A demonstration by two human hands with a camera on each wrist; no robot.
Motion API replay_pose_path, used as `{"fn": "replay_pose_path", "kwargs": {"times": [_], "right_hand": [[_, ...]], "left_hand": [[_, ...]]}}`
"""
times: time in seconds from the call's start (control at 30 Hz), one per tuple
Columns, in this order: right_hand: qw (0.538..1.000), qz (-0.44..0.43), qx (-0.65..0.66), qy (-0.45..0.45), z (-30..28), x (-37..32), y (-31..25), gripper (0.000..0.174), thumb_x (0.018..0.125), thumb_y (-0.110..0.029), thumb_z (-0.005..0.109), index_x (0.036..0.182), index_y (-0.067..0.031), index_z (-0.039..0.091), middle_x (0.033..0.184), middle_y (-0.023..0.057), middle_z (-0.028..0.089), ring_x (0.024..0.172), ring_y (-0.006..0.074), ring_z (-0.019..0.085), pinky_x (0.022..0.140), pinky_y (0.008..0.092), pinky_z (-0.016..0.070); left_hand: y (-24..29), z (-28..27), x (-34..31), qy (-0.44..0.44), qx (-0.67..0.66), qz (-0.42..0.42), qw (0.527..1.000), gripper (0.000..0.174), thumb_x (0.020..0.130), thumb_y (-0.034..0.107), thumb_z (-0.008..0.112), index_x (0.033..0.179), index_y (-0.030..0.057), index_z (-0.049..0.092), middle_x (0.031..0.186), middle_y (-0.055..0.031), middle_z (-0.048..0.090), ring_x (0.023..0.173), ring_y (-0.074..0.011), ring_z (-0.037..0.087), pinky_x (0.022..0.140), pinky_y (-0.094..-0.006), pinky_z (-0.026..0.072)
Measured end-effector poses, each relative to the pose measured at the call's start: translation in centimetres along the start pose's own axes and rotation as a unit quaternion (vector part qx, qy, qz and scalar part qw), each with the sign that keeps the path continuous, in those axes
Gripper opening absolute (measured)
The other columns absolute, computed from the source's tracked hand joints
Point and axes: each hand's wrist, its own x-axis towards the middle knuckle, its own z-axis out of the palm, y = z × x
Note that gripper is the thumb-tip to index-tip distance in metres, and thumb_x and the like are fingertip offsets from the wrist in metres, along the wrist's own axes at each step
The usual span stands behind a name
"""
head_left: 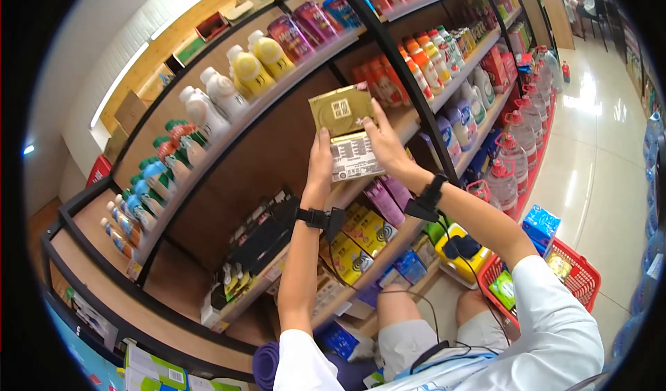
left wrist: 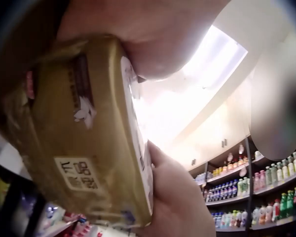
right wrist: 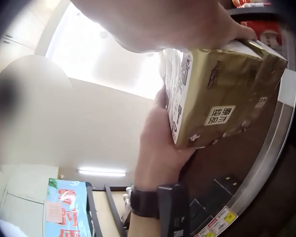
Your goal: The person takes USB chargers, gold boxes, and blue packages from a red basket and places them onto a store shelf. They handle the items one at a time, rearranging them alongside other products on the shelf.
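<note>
A gold package [head_left: 341,111] with a whitish, printed side is held up before the shelves in the head view. The left hand [head_left: 320,163] grips its left edge, and the right hand [head_left: 387,145] grips the right side, thumb and fingers round it. In the left wrist view the gold package [left wrist: 84,133] is tilted between the left hand [left wrist: 153,29] above and the right hand [left wrist: 180,197] below. The right wrist view shows the package [right wrist: 227,98] with the right hand [right wrist: 177,24] over it and the left hand [right wrist: 160,136] against its lower side; some fingertips are hidden.
Shelves hold bottles [head_left: 253,72], yellow boxes [head_left: 350,256] and black items [head_left: 260,231]. Large water jugs [head_left: 510,162] line the aisle. A red basket [head_left: 583,276] with several packages stands on the floor at right, beside a yellow container [head_left: 461,252]. Dark cables hang from the wrists.
</note>
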Motion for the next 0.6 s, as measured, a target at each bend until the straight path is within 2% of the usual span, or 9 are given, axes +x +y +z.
{"fn": "replay_pose_path", "kwargs": {"times": [0.1,0.2,0.23,0.3,0.33,0.4,0.43,0.53,0.6], "right_hand": [[0.994,-0.01,-0.11,-0.001,1.9,2.6,3.1,0.061,0.109,-0.027,0.05,0.161,-0.0042,0.03,0.151,0.0211,0.051,0.136,0.0284,0.051,0.115,0.0333,0.0366],[0.977,-0.073,-0.199,-0.019,4.2,5.1,4.4,0.06,0.106,-0.026,0.054,0.158,-0.0014,0.035,0.142,0.0259,0.055,0.131,0.0359,0.055,0.113,0.0368,0.0391],[0.972,-0.066,-0.226,-0.012,5.0,5.5,5.0,0.062,0.104,-0.026,0.055,0.157,-0.0006,0.036,0.138,0.0281,0.056,0.129,0.0404,0.054,0.112,0.0404,0.0406],[0.981,-0.079,-0.178,-0.014,5.5,6.0,6.5,0.064,0.103,-0.03,0.056,0.156,-0.0001,0.036,0.139,0.0329,0.053,0.131,0.0466,0.05,0.113,0.0453,0.0395],[0.984,-0.084,-0.155,-0.019,5.8,6.0,7.6,0.065,0.103,-0.032,0.056,0.156,0.0002,0.036,0.139,0.0353,0.052,0.132,0.0498,0.048,0.113,0.0478,0.039],[0.987,-0.065,-0.142,-0.047,5.6,5.8,9.2,0.067,0.103,-0.029,0.058,0.156,0.0033,0.034,0.142,0.0347,0.051,0.135,0.0475,0.048,0.115,0.0465,0.0379],[0.987,-0.056,-0.142,-0.059,5.4,5.3,9.5,0.067,0.103,-0.029,0.059,0.156,0.0039,0.034,0.142,0.0346,0.051,0.136,0.0467,0.048,0.115,0.046,0.038],[0.984,-0.078,-0.151,-0.049,5.0,4.5,11.5,0.064,0.1,-0.025,0.063,0.153,0.0026,0.039,0.142,0.0308,0.053,0.136,0.0404,0.05,0.115,0.0434,0.0384],[0.988,-0.065,-0.134,-0.043,4.8,4.4,11.8,0.062,0.097,-0.023,0.066,0.149,0.0018,0.043,0.141,0.0281,0.055,0.135,0.0363,0.052,0.114,0.0414,0.04]], "left_hand": [[-3.0,-3.0,2.4,0.041,0.015,0.0,0.999,0.057,0.114,0.045,0.034,0.141,-0.0017,0.052,0.126,-0.0116,0.067,0.109,-0.0178,0.066,0.096,-0.0327,0.0509],[-4.4,-4.9,3.9,0.108,0.015,-0.025,0.994,0.058,0.114,0.047,0.035,0.138,-0.0019,0.055,0.12,-0.0107,0.069,0.104,-0.0174,0.068,0.093,-0.0327,0.0525],[-4.4,-5.3,4.4,0.121,0.016,-0.029,0.992,0.058,0.113,0.047,0.035,0.136,-0.0018,0.056,0.119,-0.0104,0.07,0.103,-0.0171,0.068,0.092,-0.0325,0.0529],[-5.2,-5.7,5.5,0.152,-0.002,-0.02,0.988,0.059,0.113,0.048,0.036,0.132,-0.003,0.06,0.117,-0.0136,0.071,0.103,-0.0194,0.069,0.092,-0.0347,0.0524],[-6.3,-6.2,6.0,0.181,0.056,-0.015,0.982,0.059,0.112,0.047,0.037,0.13,-0.004,0.061,0.118,-0.0163,0.071,0.103,-0.0234,0.069,0.093,-0.037,0.0518],[-8.8,-7.5,7.0,0.236,0.172,-0.005,0.956,0.058,0.11,0.045,0.039,0.127,-0.0059,0.063,0.121,-0.0216,0.071,0.105,-0.0313,0.069,0.095,-0.0415,0.0505],[-9.9,-7.8,7.5,0.277,0.229,-0.008,0.933,0.059,0.106,0.043,0.043,0.125,-0.0085,0.063,0.125,-0.0285,0.068,0.11,-0.0434,0.066,0.1,-0.0465,0.0469],[-9.7,-6.2,6.2,0.323,0.235,0.003,0.917,0.06,0.103,0.043,0.044,0.125,-0.009,0.063,0.126,-0.0309,0.066,0.116,-0.047,0.062,0.104,-0.0469,0.0444],[-9.2,-5.7,6.0,0.316,0.203,-0.022,0.926,0.062,0.103,0.045,0.043,0.13,-0.0086,0.06,0.13,-0.0294,0.065,0.123,-0.0445,0.06,0.106,-0.0458,0.0428]]}}
